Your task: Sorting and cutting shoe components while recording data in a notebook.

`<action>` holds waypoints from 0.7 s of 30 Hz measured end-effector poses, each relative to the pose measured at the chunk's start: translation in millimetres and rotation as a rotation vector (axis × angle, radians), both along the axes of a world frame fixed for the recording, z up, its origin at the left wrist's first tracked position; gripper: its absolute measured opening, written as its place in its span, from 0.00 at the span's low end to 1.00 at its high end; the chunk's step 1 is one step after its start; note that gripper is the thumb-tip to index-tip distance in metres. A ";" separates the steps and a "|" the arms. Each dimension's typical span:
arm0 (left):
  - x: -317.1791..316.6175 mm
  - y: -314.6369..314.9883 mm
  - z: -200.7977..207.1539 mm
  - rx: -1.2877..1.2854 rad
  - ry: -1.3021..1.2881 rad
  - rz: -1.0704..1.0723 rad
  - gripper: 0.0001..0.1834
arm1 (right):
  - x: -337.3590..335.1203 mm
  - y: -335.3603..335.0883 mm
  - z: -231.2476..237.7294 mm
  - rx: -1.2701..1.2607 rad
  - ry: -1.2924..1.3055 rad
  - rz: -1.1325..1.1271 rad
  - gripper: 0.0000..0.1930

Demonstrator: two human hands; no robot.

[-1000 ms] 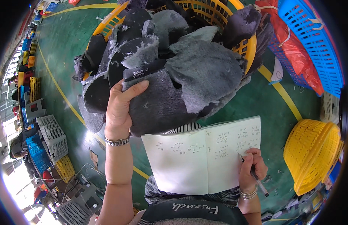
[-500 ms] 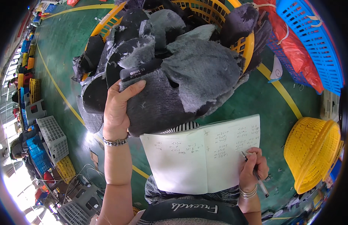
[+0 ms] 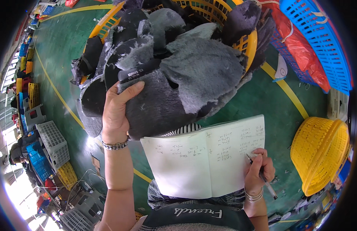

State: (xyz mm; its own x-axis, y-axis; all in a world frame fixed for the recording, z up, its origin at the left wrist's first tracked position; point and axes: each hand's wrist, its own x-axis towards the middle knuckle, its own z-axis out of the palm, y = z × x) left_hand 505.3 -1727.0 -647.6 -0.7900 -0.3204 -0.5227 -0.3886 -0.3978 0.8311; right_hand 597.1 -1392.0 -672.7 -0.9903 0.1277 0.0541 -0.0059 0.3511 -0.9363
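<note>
My left hand (image 3: 117, 109) grips the edge of a dark grey fuzzy fabric piece (image 3: 157, 106), thumb on top beside a black printed strip (image 3: 139, 72). Behind it, a heap of similar grey and black pieces (image 3: 209, 57) spills over the rim of a yellow-orange basket (image 3: 250, 50). An open notebook (image 3: 182, 169) with handwritten lines lies across my lap. Over its right page, my right hand (image 3: 259, 169) is closed round a pen (image 3: 267, 185), its tip at the writing. Part of the fabric piece overlaps the notebook's far edge.
On the right stand a yellow basket (image 3: 321, 154), a blue crate (image 3: 321, 42) and a red plastic bag (image 3: 297, 50). Along the left are a white crate (image 3: 52, 141), a grey stool (image 3: 35, 116) and several other baskets. Yellow lines mark the green floor (image 3: 59, 57).
The view has shifted slightly, so the heap and my left hand sit a little further left. Both hands keep their holds, and the pen tip stays near the same spot on the page.
</note>
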 end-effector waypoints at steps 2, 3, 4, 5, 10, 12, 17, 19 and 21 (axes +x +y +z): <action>-3.0 1.7 -9.3 0.015 -0.010 0.010 0.11 | -2.6 -3.0 1.6 0.084 -0.026 -0.016 0.09; -4.0 1.5 -5.6 0.020 -0.008 0.001 0.11 | -5.3 -5.0 6.3 0.139 -0.027 -0.008 0.10; -3.8 -2.6 -0.3 0.026 -0.008 -0.002 0.10 | -8.9 -9.7 9.6 0.198 -0.030 -0.001 0.10; -0.1 -7.9 5.4 -0.024 -0.013 0.026 0.09 | -10.2 -13.8 13.2 0.170 -0.101 -0.015 0.10; -2.9 -15.6 0.3 0.095 0.030 -0.017 0.12 | -11.5 -8.6 2.2 0.056 0.045 0.040 0.11; -1.8 -22.9 -5.7 0.089 0.025 -0.005 0.13 | -7.8 -7.9 -2.1 -0.018 0.102 -0.013 0.11; 3.1 -25.2 -8.0 0.114 0.012 0.041 0.12 | -8.7 -5.3 -5.2 0.025 0.129 -0.001 0.11; 4.9 -26.9 -8.5 0.118 0.017 0.049 0.12 | -8.5 -4.6 -5.0 0.022 0.141 0.015 0.11; 6.1 -28.4 -8.3 0.106 0.012 0.026 0.12 | -7.9 -4.7 -4.1 0.059 0.104 0.022 0.11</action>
